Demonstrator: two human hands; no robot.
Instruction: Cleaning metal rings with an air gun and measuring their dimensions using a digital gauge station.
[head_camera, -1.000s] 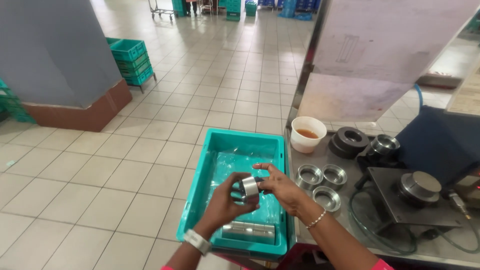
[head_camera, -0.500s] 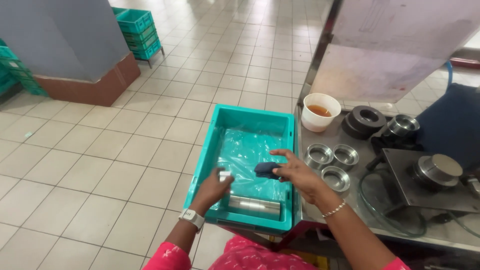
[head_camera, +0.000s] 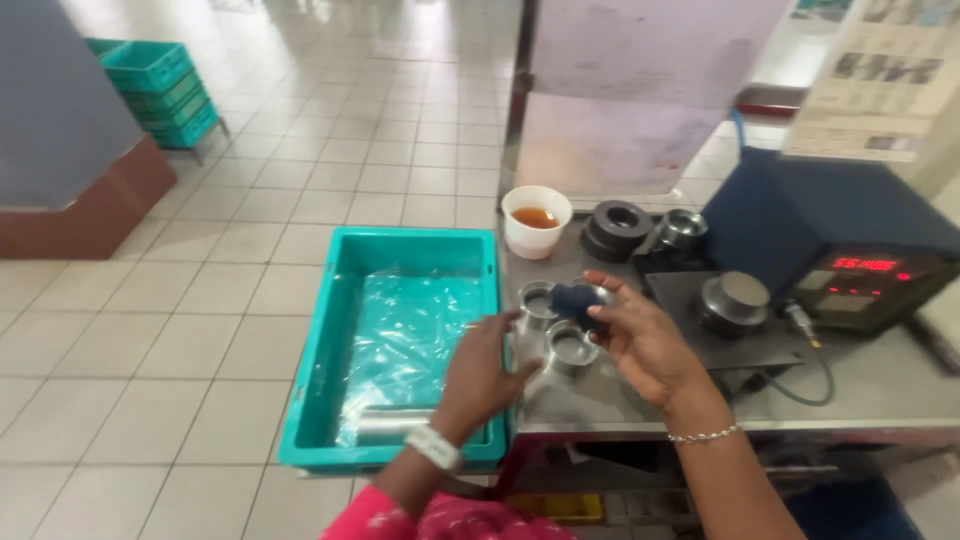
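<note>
A dark blue part (head_camera: 572, 301) is held in the right hand's (head_camera: 640, 345) closed grip above the bench (head_camera: 900, 385). The left hand (head_camera: 482, 372), grip loosely open and empty, is spread beside a metal ring (head_camera: 571, 347).

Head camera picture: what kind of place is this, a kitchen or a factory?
Most likely a factory or workshop floor. A steel workbench carries metal rings and a blue machine with a red number display, and a teal plastic crate stands beside it on a wide tiled floor.
</note>
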